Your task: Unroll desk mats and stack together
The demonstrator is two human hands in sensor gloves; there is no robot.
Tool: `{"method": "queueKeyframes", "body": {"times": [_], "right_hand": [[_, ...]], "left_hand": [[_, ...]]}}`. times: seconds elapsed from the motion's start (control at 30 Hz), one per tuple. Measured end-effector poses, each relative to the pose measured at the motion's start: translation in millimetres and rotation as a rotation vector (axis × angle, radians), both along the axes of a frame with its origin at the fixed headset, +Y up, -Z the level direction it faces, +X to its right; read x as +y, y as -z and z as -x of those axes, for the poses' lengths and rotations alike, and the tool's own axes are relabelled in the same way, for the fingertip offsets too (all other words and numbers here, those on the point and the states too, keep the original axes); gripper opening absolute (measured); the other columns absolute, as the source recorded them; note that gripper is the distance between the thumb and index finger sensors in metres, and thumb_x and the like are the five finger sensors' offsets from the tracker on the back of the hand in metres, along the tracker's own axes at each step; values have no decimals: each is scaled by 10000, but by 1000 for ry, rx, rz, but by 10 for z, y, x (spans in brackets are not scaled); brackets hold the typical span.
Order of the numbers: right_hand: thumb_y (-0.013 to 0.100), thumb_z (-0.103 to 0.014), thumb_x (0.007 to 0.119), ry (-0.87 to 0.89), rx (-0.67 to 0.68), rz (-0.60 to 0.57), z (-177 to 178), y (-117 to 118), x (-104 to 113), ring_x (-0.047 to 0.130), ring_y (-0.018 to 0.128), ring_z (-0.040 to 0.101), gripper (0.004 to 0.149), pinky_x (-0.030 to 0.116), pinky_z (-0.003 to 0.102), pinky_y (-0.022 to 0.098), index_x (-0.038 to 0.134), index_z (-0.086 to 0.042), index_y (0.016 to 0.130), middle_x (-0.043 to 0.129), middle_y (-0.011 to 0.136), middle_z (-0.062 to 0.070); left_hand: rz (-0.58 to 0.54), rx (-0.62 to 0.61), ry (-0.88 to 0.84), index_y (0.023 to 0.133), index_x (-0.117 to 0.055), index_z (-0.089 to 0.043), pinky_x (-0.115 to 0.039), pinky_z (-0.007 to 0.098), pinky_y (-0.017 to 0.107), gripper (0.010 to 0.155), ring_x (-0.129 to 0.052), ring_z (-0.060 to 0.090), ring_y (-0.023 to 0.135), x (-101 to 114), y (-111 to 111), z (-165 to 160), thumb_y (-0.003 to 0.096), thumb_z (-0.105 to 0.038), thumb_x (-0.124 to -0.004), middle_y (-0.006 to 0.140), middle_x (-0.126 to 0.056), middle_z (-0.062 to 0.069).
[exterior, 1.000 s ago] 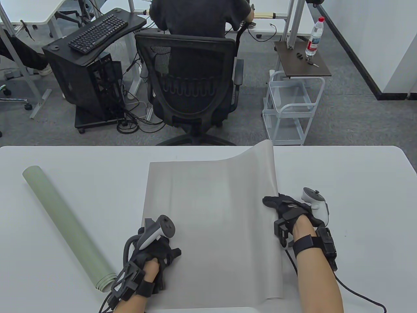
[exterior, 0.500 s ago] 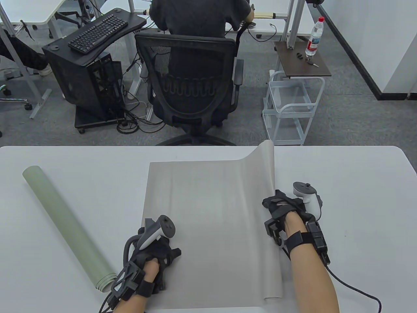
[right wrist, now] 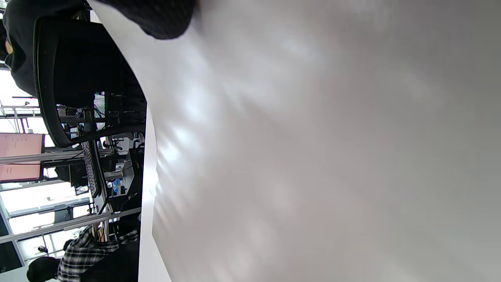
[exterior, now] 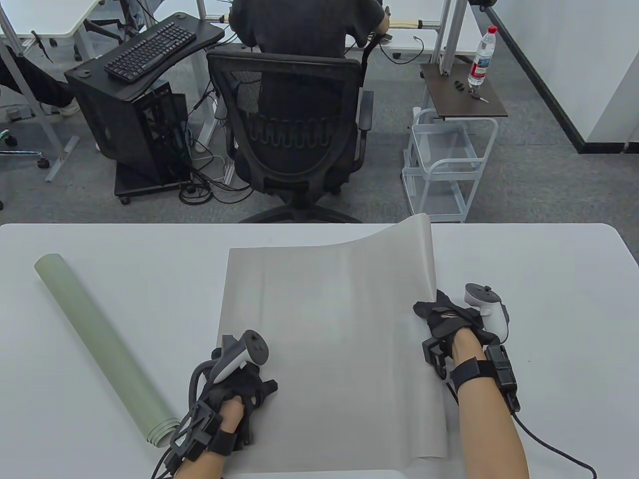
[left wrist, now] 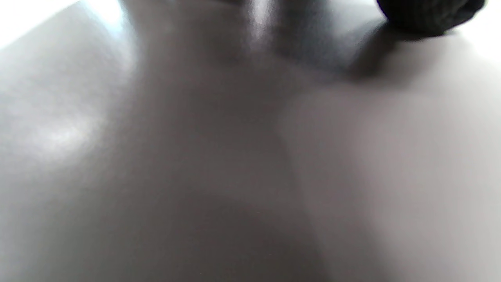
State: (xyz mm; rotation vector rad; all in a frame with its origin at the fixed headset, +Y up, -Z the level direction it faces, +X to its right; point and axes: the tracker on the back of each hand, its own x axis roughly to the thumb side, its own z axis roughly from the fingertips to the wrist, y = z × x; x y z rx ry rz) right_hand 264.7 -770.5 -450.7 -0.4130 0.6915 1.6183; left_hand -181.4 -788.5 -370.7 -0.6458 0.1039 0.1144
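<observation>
The white table (exterior: 549,279) fills the lower half of the table view, rounded corners at both ends. A grey desk mat (exterior: 319,349) lies unrolled across its middle, mostly flat, but its right edge curls up off the surface, highest at the far corner. The left hand (exterior: 234,384) presses down on the mat's near-left corner; whether its fingers are spread or curled can't be told, the tracker hides them. The right hand (exterior: 449,317) sits at the mat's lifted right edge, fingers curled against it, though an actual pinch can't be made out. A second mat, a pale green roll (exterior: 102,349), lies diagonally at the left of the frame, still rolled up, well apart from the grey one.

Beyond the table it's grey office carpet. A person in dark clothes sits in a black mesh chair (exterior: 289,119), top centre, back to the camera. Upper left there's a black stand with a keyboard (exterior: 150,50) on top. Upper right, a white wire cart (exterior: 447,164) and a water bottle (exterior: 483,55) on a small brown shelf.
</observation>
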Motion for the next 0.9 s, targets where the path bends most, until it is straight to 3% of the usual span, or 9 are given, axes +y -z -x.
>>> {"method": "queueKeyframes", "body": {"times": [0.2,0.37,0.53,0.67,0.9], "right_hand": [[553,-521,507,8,-47,5,-111,-30,-10,745,766,326,771,690,472,641,15,-175,1035,457,1017,144],[561,-514,491,40,-99,0,-169,-42,1,745,760,349,745,681,487,634,137,-72,1045,477,1011,149],[597,-419,630,54,-146,-30,-304,-46,53,716,781,381,735,670,502,635,169,-41,1029,451,1010,168],[553,-399,790,-50,-197,-12,-383,-45,120,784,744,341,726,739,473,602,309,-90,1001,529,967,118],[511,-374,841,-250,-175,-14,-331,42,241,847,673,308,520,792,439,543,537,-173,883,592,941,112]], "left_hand": [[4,1,0,1015,-183,-310,-289,648,715,851,-140,503,1000,1,-1,-1,374,-607,-657,1097,-56,189],[3,-1,0,1015,-184,-304,-292,649,715,851,-146,508,996,1,1,-2,375,-603,-658,1094,-60,195],[5,-3,-1,1016,-183,-298,-291,653,713,851,-146,512,992,0,1,-4,377,-599,-658,1089,-62,200],[7,-3,0,1015,-185,-296,-296,654,713,851,-150,513,991,2,6,-6,377,-597,-661,1087,-66,201],[3,-3,-4,1015,-186,-290,-294,657,709,849,-151,518,985,-4,8,-11,378,-591,-659,1081,-68,208]]}}
